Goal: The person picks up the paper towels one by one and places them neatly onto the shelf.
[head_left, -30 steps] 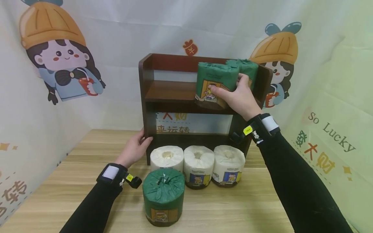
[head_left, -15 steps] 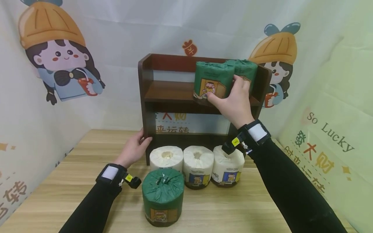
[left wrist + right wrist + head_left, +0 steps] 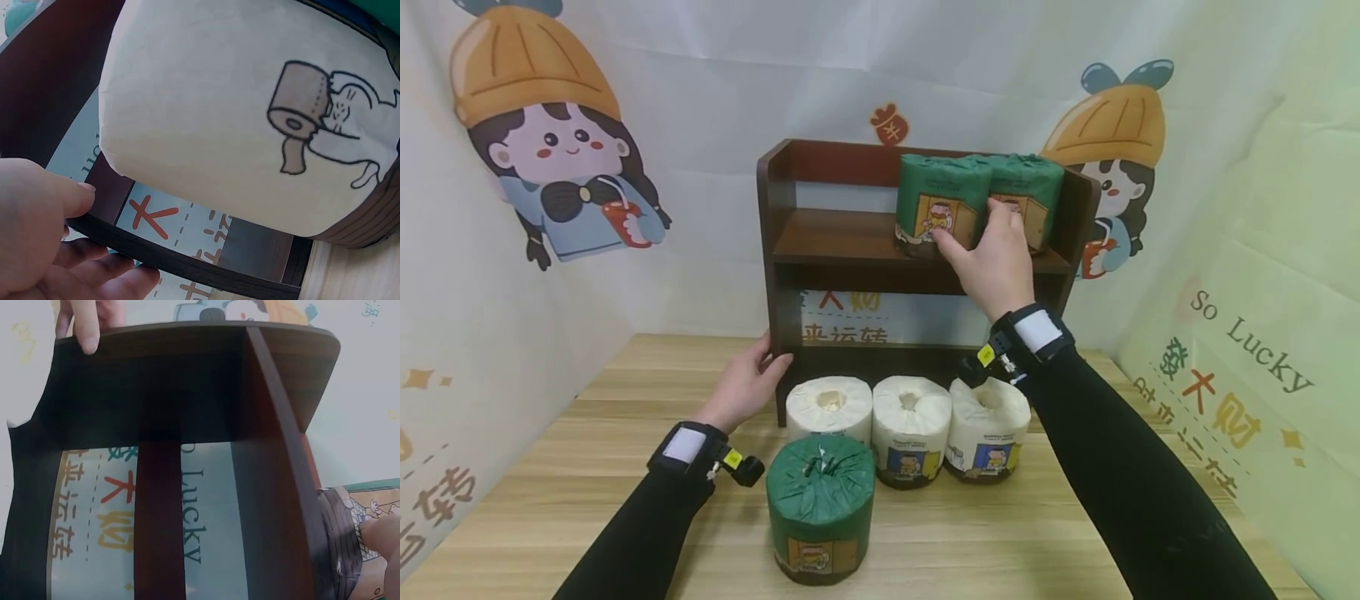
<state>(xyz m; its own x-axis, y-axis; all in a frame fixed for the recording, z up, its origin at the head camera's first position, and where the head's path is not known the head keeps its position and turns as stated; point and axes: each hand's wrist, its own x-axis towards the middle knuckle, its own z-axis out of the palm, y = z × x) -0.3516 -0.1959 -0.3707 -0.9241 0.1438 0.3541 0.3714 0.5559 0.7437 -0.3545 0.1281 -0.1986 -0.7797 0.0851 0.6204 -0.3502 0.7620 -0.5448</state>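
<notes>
Pale printed backdrop; wood-grain surface at 6 o'clock.
Cartoon figure, orange cap, 10 o'clock; matching figure, 2 o'clock; red pouch motif, 12 o'clock; "So Lucky" lettering, 3 o'clock.

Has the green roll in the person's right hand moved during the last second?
Yes: against the dark brown shelf in the head view, the held green roll has shifted slightly left and farther back.
</notes>
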